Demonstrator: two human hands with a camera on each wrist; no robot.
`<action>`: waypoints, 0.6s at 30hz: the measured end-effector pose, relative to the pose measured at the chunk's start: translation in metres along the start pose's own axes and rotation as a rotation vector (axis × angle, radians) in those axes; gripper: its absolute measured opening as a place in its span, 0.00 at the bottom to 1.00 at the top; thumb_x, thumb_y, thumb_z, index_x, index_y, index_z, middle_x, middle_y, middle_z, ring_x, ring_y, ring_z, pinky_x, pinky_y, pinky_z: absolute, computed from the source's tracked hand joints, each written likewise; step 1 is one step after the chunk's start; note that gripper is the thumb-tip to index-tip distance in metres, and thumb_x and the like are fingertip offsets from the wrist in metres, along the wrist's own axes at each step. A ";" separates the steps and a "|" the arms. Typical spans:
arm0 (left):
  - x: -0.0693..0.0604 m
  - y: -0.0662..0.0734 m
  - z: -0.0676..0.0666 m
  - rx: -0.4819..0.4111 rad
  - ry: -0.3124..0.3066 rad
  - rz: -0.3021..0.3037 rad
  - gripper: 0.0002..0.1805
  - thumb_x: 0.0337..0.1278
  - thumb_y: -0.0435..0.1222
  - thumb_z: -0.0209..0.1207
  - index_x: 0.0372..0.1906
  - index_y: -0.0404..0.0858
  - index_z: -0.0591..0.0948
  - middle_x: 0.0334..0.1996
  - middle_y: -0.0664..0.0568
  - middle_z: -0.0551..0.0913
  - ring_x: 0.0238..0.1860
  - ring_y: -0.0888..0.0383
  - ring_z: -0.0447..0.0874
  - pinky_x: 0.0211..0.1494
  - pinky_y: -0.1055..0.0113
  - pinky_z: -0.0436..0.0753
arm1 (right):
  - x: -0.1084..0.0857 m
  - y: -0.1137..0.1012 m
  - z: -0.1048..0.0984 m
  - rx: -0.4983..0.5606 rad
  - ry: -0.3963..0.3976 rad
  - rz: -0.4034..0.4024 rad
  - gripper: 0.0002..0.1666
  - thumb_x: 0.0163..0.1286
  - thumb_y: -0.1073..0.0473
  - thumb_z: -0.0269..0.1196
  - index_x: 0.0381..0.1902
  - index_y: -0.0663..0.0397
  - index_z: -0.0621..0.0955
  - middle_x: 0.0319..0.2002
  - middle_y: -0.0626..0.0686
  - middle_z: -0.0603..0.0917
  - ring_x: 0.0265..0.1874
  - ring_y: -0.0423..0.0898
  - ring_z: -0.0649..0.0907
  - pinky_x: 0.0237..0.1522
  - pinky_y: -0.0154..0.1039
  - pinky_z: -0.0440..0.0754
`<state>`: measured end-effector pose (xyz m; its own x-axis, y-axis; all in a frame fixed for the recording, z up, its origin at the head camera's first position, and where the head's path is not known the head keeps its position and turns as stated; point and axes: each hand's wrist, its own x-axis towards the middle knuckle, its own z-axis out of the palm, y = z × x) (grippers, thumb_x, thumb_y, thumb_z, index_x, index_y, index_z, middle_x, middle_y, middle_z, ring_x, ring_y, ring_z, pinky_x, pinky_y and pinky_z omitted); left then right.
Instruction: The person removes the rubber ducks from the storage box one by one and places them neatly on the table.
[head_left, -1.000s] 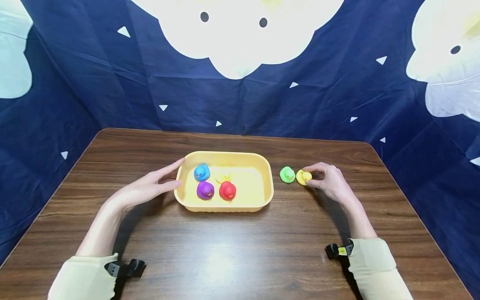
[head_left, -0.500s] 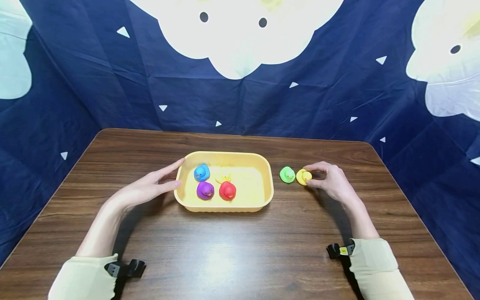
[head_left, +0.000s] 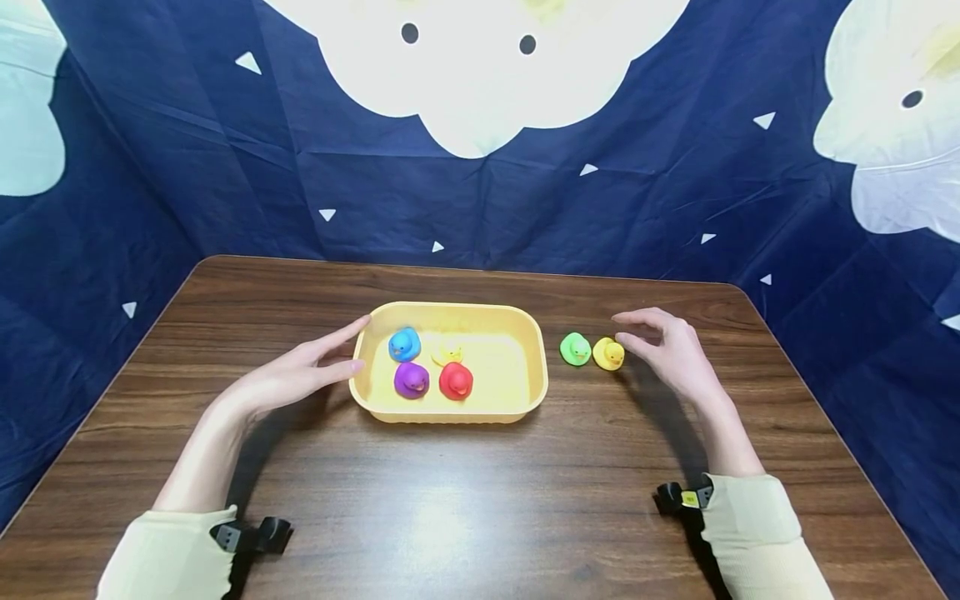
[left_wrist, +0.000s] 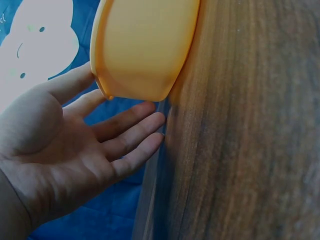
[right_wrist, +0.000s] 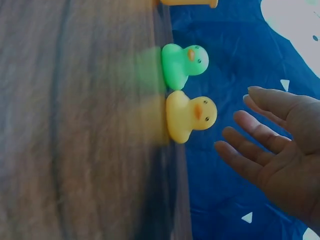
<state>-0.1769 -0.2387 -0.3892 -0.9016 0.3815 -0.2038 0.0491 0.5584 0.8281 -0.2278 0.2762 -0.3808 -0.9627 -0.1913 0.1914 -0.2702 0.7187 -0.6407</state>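
Note:
A shallow pale yellow tub (head_left: 448, 417) stands mid-table. Inside it are a blue rubber duck (head_left: 404, 343), a purple one (head_left: 412, 380), a red one (head_left: 456, 382) and a small yellow one (head_left: 452, 351), partly behind the red. My left hand (head_left: 288, 375) rests thumb and fingertip against the tub's left end; in the left wrist view the other fingers (left_wrist: 134, 131) hang loosely extended below its rim. Right of the tub, a green duck (head_left: 575, 349) and a yellow duck (head_left: 608, 354) sit side by side. Beside the yellow duck, my right hand (head_left: 671, 350) hovers, holding nothing, its fingers (right_wrist: 245, 145) apart from it.
The brown wooden table (head_left: 480, 517) has a far edge against a dark blue curtain (head_left: 480, 208) with white cloud shapes. Each sleeve cuff carries a black wrist camera, one at the left (head_left: 255, 536) and one at the right (head_left: 682, 498).
My right hand has let go of the yellow duck and drawn back slightly to the right, with thumb and fingers spread. The left hand and the tub stay as they were.

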 end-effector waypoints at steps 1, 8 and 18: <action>0.000 0.000 0.000 0.000 -0.001 -0.002 0.39 0.77 0.51 0.54 0.84 0.58 0.49 0.80 0.42 0.62 0.78 0.41 0.63 0.75 0.40 0.64 | 0.001 -0.002 0.000 0.001 0.007 -0.014 0.19 0.73 0.56 0.67 0.59 0.53 0.85 0.58 0.56 0.86 0.62 0.54 0.81 0.59 0.56 0.82; 0.000 0.000 -0.001 -0.005 -0.001 -0.013 0.40 0.77 0.52 0.54 0.84 0.58 0.49 0.82 0.44 0.58 0.79 0.40 0.60 0.76 0.37 0.62 | 0.006 -0.019 0.001 -0.004 0.053 -0.089 0.18 0.72 0.56 0.68 0.58 0.51 0.86 0.56 0.54 0.87 0.59 0.51 0.83 0.52 0.29 0.83; -0.001 0.002 0.000 -0.009 -0.001 -0.022 0.40 0.77 0.52 0.54 0.84 0.58 0.49 0.81 0.44 0.60 0.79 0.41 0.61 0.76 0.38 0.62 | 0.014 -0.046 0.005 0.055 0.060 -0.135 0.18 0.71 0.58 0.69 0.57 0.51 0.86 0.56 0.52 0.87 0.49 0.24 0.80 0.50 0.20 0.79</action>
<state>-0.1761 -0.2378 -0.3872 -0.9020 0.3702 -0.2222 0.0257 0.5598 0.8283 -0.2286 0.2371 -0.3521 -0.9155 -0.2420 0.3213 -0.3988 0.6509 -0.6460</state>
